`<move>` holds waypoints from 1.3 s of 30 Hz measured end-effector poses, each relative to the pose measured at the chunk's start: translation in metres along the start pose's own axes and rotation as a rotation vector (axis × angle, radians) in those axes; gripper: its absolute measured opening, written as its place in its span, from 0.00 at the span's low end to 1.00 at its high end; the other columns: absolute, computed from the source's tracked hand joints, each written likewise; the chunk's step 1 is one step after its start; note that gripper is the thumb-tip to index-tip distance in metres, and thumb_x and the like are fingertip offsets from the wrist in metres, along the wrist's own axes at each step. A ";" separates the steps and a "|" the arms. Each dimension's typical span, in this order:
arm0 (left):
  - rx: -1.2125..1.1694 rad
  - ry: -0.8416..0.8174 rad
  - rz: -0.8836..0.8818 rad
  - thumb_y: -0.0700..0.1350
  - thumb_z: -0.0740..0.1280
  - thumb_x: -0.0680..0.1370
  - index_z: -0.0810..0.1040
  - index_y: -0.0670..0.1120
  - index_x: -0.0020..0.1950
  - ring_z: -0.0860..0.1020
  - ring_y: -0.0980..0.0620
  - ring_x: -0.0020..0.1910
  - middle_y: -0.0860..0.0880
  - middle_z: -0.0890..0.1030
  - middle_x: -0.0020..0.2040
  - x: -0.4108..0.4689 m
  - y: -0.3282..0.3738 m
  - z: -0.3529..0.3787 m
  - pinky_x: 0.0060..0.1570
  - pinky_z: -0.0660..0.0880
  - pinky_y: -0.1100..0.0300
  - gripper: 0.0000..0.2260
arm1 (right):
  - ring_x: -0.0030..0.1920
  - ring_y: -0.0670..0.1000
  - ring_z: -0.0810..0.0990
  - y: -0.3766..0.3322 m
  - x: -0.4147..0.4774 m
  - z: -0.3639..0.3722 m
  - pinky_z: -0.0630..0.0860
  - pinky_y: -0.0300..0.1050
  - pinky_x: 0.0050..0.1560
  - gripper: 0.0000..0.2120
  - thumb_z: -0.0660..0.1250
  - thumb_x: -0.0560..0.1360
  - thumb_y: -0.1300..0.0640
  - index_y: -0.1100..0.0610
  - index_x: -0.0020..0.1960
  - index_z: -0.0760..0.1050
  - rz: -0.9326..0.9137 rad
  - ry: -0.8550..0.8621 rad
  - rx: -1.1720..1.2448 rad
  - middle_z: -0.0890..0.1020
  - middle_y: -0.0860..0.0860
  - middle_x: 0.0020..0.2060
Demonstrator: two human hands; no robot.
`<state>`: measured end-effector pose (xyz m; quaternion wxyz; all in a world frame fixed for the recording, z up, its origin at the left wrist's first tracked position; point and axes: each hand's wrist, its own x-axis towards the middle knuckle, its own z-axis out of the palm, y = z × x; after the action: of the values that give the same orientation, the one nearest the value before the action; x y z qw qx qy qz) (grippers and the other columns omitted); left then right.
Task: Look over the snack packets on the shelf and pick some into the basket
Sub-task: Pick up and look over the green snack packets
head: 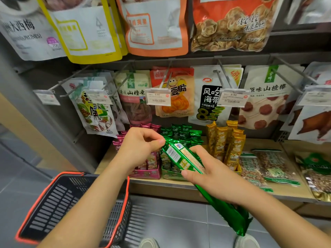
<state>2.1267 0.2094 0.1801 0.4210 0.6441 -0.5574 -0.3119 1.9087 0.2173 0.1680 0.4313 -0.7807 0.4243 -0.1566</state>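
1. Green foil catches the light on the long snack packet, which is held slantwise in the air in front of the shelf, its upper end toward the display and its lower end down near the person's waist.
2. The left hand pinches the packet's upper crimped end between thumb and curled fingers.
3. The right hand wraps around the packet's middle, thumb on top and fingers curled beneath. A printed barcode panel faces up just above it.
4. Behind the packet, on the wooden shelf board, stands a green display box of matching packets.
5. A magenta box of packets sits just to its left, partly behind the left hand, and upright gold packets stand to its right.
6. Further right, clear bags of nuts with green trim lie flat on the board.
7. The black basket with its orange-red rim is below the left forearm, lower left. I cannot tell how it is carried.
8. Above the shelf, pouches hang from metal hooks: a white seaweed packet and a white pouch showing red hawthorn discs, with clear price tags in front.
9. Larger pouches hang on the row above that.
10. White shoe tips show at the bottom edge, on grey floor tiles.
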 end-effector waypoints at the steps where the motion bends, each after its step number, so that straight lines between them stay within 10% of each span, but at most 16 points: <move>1: 0.061 0.002 0.040 0.39 0.74 0.73 0.84 0.52 0.35 0.79 0.62 0.34 0.56 0.83 0.33 0.000 0.000 -0.001 0.37 0.74 0.66 0.10 | 0.33 0.42 0.76 0.001 0.001 -0.002 0.74 0.40 0.35 0.18 0.66 0.77 0.46 0.44 0.62 0.61 -0.004 -0.009 -0.015 0.78 0.47 0.43; 5: 0.272 -0.009 0.200 0.40 0.73 0.73 0.80 0.57 0.34 0.77 0.63 0.34 0.63 0.80 0.31 -0.002 -0.002 0.001 0.39 0.73 0.65 0.13 | 0.37 0.44 0.78 0.004 -0.001 -0.008 0.77 0.43 0.39 0.18 0.68 0.76 0.45 0.41 0.59 0.61 -0.001 0.018 -0.085 0.80 0.46 0.45; 14: -0.397 -0.180 -0.066 0.49 0.76 0.64 0.82 0.48 0.46 0.77 0.48 0.35 0.44 0.83 0.38 -0.001 -0.007 0.013 0.30 0.73 0.61 0.13 | 0.45 0.46 0.77 0.008 -0.009 -0.002 0.77 0.46 0.41 0.29 0.67 0.74 0.38 0.36 0.67 0.53 -0.175 0.244 -0.498 0.75 0.43 0.52; 17: -0.338 -0.059 -0.002 0.43 0.75 0.68 0.86 0.50 0.38 0.79 0.53 0.34 0.48 0.84 0.35 0.001 -0.007 0.013 0.33 0.75 0.62 0.02 | 0.43 0.40 0.76 0.009 -0.009 -0.003 0.72 0.37 0.39 0.30 0.65 0.74 0.36 0.36 0.69 0.52 -0.135 0.154 -0.351 0.74 0.38 0.49; 21: -0.362 0.090 0.077 0.36 0.70 0.75 0.85 0.51 0.36 0.78 0.57 0.33 0.52 0.82 0.32 0.005 -0.014 0.009 0.35 0.74 0.65 0.12 | 0.37 0.42 0.81 0.007 -0.010 -0.013 0.80 0.45 0.42 0.23 0.66 0.75 0.40 0.43 0.67 0.64 -0.008 -0.180 -0.031 0.82 0.39 0.40; 25: -0.675 0.041 -0.091 0.47 0.67 0.76 0.85 0.50 0.39 0.79 0.57 0.35 0.51 0.83 0.37 0.002 -0.012 0.012 0.34 0.74 0.65 0.09 | 0.34 0.53 0.83 0.000 -0.017 -0.005 0.80 0.47 0.33 0.17 0.68 0.77 0.48 0.45 0.61 0.64 0.103 -0.200 0.298 0.79 0.50 0.48; 34: -0.823 0.038 -0.354 0.54 0.58 0.82 0.69 0.44 0.65 0.84 0.43 0.48 0.37 0.80 0.57 -0.007 -0.007 0.050 0.41 0.81 0.54 0.17 | 0.55 0.54 0.76 0.004 -0.020 0.039 0.74 0.54 0.54 0.27 0.48 0.81 0.41 0.47 0.77 0.45 -0.112 0.137 -0.340 0.72 0.49 0.60; 39: -0.755 0.068 -0.350 0.58 0.57 0.81 0.74 0.43 0.63 0.83 0.48 0.49 0.43 0.83 0.56 -0.008 -0.009 0.063 0.50 0.80 0.48 0.21 | 0.49 0.53 0.76 0.004 -0.018 0.042 0.72 0.50 0.45 0.27 0.46 0.82 0.46 0.48 0.78 0.42 -0.096 0.230 -0.422 0.68 0.48 0.57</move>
<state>2.0745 0.2056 0.1434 0.5865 0.5394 -0.2717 -0.5397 1.9213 0.2534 0.1422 0.1993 -0.8499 0.4562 -0.1728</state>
